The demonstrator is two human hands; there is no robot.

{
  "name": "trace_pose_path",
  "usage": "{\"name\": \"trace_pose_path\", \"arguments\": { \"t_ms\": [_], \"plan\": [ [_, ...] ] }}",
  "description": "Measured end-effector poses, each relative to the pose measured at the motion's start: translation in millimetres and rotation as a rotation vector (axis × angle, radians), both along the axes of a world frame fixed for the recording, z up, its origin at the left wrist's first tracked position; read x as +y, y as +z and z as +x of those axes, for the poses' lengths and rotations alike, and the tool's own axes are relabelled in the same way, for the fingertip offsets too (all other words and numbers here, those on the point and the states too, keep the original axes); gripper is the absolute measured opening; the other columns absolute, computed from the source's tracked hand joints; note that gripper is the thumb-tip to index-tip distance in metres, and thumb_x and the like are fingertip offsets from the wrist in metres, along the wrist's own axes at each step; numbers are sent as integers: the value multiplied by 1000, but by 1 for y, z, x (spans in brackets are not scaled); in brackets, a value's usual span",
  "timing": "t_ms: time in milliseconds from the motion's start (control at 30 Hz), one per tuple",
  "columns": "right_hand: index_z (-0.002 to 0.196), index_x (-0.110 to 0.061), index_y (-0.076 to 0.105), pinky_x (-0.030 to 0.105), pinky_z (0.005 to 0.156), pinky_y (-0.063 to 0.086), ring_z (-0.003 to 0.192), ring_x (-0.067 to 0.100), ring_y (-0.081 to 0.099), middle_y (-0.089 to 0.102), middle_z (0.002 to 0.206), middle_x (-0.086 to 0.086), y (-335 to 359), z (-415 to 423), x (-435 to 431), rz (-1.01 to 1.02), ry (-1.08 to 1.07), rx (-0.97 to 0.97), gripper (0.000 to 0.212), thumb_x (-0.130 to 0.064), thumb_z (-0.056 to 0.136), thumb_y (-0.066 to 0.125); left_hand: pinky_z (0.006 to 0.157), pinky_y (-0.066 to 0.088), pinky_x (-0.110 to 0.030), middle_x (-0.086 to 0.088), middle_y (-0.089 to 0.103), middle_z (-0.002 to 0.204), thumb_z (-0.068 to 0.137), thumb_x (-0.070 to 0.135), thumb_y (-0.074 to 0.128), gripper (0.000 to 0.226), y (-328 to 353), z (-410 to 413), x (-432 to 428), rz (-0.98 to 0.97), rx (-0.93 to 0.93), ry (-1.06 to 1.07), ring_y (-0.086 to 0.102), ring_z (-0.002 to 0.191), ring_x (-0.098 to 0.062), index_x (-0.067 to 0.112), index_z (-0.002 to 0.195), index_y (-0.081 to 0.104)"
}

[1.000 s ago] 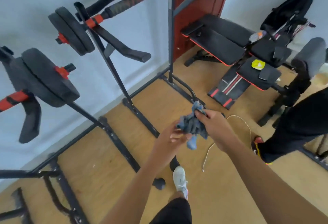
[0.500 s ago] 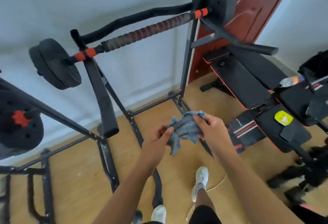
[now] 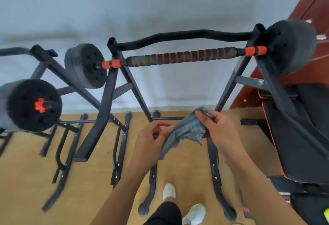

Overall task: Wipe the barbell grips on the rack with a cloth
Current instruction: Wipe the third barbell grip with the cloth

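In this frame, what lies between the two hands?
In the head view, only the blue cloth spans the gap: the left hand grips its lower edge, the right hand pinches its upper corner.

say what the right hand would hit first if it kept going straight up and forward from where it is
Probably the barbell grip, the ribbed bar above the right hand and its cloth; the gap looks free, though depth is unclear.

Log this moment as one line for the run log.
phase: readying cloth | left hand: pinches cloth | right hand: grips cloth | barbell grip: on rack, untouched
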State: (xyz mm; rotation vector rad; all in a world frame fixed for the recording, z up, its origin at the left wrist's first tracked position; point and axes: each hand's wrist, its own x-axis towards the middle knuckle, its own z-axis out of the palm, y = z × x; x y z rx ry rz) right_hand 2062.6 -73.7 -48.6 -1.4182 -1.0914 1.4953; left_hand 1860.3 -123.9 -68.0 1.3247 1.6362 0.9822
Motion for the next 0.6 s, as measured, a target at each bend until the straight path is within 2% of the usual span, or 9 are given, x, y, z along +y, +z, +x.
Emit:
{"name": "trace_pose_path", "arguments": {
  "t_ms": [67, 133, 233, 333, 367, 433, 467, 533, 600],
  "plan": [
    [97, -12, 75, 28, 64, 58, 78, 21, 75, 78, 87, 6, 5, -2, 18, 5, 49, -43, 28, -37, 98, 63, 56, 47, -27, 8, 68, 68, 99, 32, 68, 13, 4, -8, 7, -7, 16, 30, 61, 63, -13, 29, 89, 76],
    [97, -13, 76, 36, 73, 61, 81, 25, 76, 78, 88, 6, 11, -5, 33, 6, 98, -75, 31, -40, 98, 61, 60, 49, -22, 5, 73, 76, 98, 31, 69, 15, 10, -15, 16, 16, 13, 58, 66, 69, -10, 27, 86, 78],
    [100, -12, 74, 43, 78, 59, 84, 30, 75, 78, 89, 10, 25, -12, 55, 5, 159, -89, 34, -42, 98, 59, 65, 50, -17, 1, 75, 83, 97, 21, 71, 10, 12, -27, 35, 60, -145, 153, 69, 76, -8, 16, 92, 77],
    [99, -8, 72, 50, 78, 58, 84, 37, 73, 75, 92, 19, 40, -20, 75, -8, 174, -85, 37, -42, 99, 58, 72, 54, -26, 0, 74, 92, 97, 22, 73, 5, 5, -36, 61, 60, -272, 299, 71, 86, -14, 20, 100, 75],
    [100, -8, 71, 51, 79, 58, 86, 38, 72, 74, 95, 20, 43, -22, 82, -20, 168, -87, 37, -41, 100, 56, 74, 55, -29, 2, 72, 94, 96, 23, 73, 6, 3, -34, 69, 63, -262, 372, 69, 88, -13, 24, 102, 73],
    [104, -8, 70, 45, 75, 60, 87, 34, 74, 76, 96, 16, 50, -25, 94, -50, 163, -78, 35, -39, 102, 54, 78, 55, -34, 9, 67, 95, 96, 20, 71, 11, 0, -25, 77, 118, -136, 477, 65, 89, -11, 28, 101, 66],
    [106, -9, 69, 41, 73, 62, 87, 31, 75, 77, 97, 13, 52, -27, 101, -62, 161, -67, 33, -39, 102, 54, 79, 54, -36, 11, 64, 95, 97, 17, 69, 13, -2, -20, 81, 218, -54, 441, 63, 91, -13, 28, 100, 63],
    [111, -13, 68, 42, 77, 61, 90, 26, 76, 77, 100, 9, 54, -30, 113, -80, 146, -48, 30, -38, 101, 57, 85, 51, -31, 14, 61, 106, 94, 17, 68, 17, -6, -8, 84, 420, 76, 183, 61, 102, -16, 25, 108, 62],
    [116, -14, 67, 46, 84, 59, 94, 28, 76, 77, 105, 10, 51, -33, 125, -104, 133, -26, 29, -37, 100, 59, 99, 47, -26, 11, 56, 128, 92, 26, 74, 40, -13, 4, 94, 407, 91, -58, 56, 122, -18, 22, 128, 57]
  ]
}}
